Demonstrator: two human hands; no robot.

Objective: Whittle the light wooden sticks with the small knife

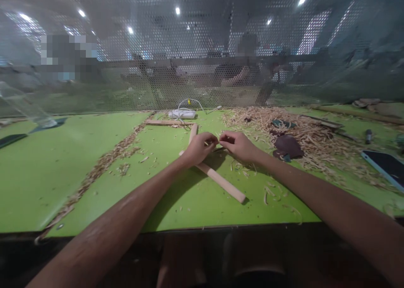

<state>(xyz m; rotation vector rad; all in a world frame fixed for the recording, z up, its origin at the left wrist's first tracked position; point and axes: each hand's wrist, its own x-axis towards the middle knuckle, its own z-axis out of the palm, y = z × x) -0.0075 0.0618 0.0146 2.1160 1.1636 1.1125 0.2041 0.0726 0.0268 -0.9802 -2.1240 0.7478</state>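
My left hand (200,147) and my right hand (239,146) meet over the middle of the green table (57,170), fingers curled. Between the two sets of fingertips is a thin pale sliver (217,143), too small to name. Under my left hand a round wooden stick (221,182) lies slanting toward the near right. A second wooden stick (193,133) lies just beyond my left hand, pointing away from me.
A heap of wood shavings (315,136) covers the table's right side, with dark cloth pieces (288,147) on it. A phone (386,167) lies far right. A white cable and adapter (183,112) and a flat wooden strip (164,122) lie by the mesh screen (202,69). People sit beyond the screen.
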